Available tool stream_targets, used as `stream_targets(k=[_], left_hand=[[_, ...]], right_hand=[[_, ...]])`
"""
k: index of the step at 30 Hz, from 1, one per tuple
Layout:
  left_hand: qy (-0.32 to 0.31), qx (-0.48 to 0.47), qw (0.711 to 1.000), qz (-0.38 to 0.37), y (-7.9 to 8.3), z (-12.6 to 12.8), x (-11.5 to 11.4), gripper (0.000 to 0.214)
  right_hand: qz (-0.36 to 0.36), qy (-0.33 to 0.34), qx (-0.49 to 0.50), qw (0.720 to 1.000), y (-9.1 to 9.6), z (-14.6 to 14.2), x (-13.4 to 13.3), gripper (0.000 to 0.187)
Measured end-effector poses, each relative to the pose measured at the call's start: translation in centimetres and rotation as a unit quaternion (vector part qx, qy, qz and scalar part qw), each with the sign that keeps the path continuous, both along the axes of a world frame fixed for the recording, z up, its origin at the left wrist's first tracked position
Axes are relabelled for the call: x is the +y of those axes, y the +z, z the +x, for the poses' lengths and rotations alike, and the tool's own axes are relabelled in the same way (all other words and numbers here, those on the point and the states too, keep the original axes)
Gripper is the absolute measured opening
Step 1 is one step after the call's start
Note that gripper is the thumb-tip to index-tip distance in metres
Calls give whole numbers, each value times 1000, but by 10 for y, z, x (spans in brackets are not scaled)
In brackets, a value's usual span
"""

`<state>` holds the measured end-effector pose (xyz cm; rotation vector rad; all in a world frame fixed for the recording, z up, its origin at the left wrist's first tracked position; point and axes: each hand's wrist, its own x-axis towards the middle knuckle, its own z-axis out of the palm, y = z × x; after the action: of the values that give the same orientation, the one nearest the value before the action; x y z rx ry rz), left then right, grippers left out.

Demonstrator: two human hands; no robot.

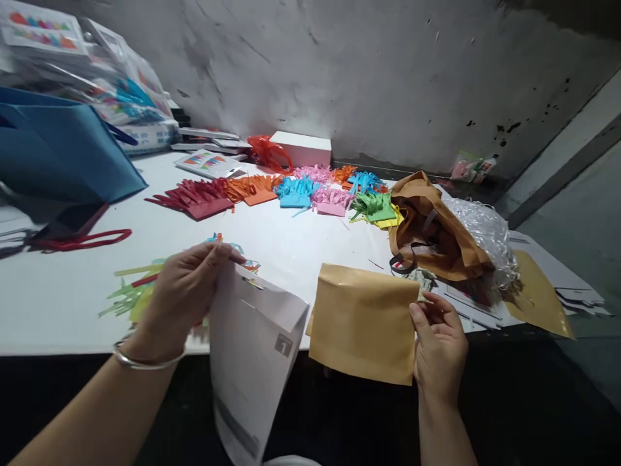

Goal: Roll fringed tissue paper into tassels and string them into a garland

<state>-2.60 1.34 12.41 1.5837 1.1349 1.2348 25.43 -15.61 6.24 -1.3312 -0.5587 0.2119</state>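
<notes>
White packet and tan envelope held up side by side at the table's edge

The white packet is gripped at its upper left corner by the left hand, thumb and fingers pinched together. The left forearm is slanted in from the lower left, with a silver bangle worn at the wrist. The packet is hung tilted before the near edge of the white table. On it a "1" is printed in a grey square; its fainter lines cannot be read.

The tan envelope is pinched at its right edge by the right hand, thumb in front, fingers curled and forearm raised almost upright. No writing is seen on its facing side.

Behind the left hand, yellow-green strips are spread. Farther right, a brown bag is laid on its side beside clear shredded film. Beyond, fringed paper bundles are lined up in red, orange, blue, pink and green. At the back, a printed card is marked with coloured fringes, and blue lettering is borne, too blurred to read, by a package near the wall.
</notes>
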Motion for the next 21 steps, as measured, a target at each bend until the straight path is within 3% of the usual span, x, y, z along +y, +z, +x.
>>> stream_targets(k=[3, 5, 7, 10, 13, 15, 17, 19, 20, 21], left_hand=[[-157, 82, 984, 29, 5, -2, 1, 37], [-252, 112, 960, -37, 1, 5, -5, 42], [-294, 88, 946, -107, -7, 14, -11, 51], [-346, 41, 919, -184, -25, 24, -15, 31], [-365, 8, 902, -229, -42, 26, -13, 34], [-356, 3, 906, -227, -50, 25, -11, 34], [-367, 10, 903, -223, -54, 24, -11, 33], [-393, 4, 892, -224, -55, 23, -12, 32], [-405, -1, 887, -223, -55, 23, -12, 31], [-411, -2, 885, -219, -54, 23, -13, 30]], right_hand=[[1, 23, 20, 1000, -6, -2, 8, 36], [9, 36, 29, 999, -11, -6, 13, 34], [0, 53, 36, 998, -17, -11, 18, 34], [-75, 103, 21, 992, -26, -15, 23, 35], [-138, 69, -156, 976, -24, -18, 27, 35], [-117, 57, -343, 930, -15, -24, 30, 39], [-92, 144, -484, 858, -5, -32, 36, 48], [-97, 281, -534, 792, 2, -40, 45, 47], [-108, 326, -527, 777, 4, -43, 51, 42], [-123, 353, -503, 779, 3, -46, 56, 37]])
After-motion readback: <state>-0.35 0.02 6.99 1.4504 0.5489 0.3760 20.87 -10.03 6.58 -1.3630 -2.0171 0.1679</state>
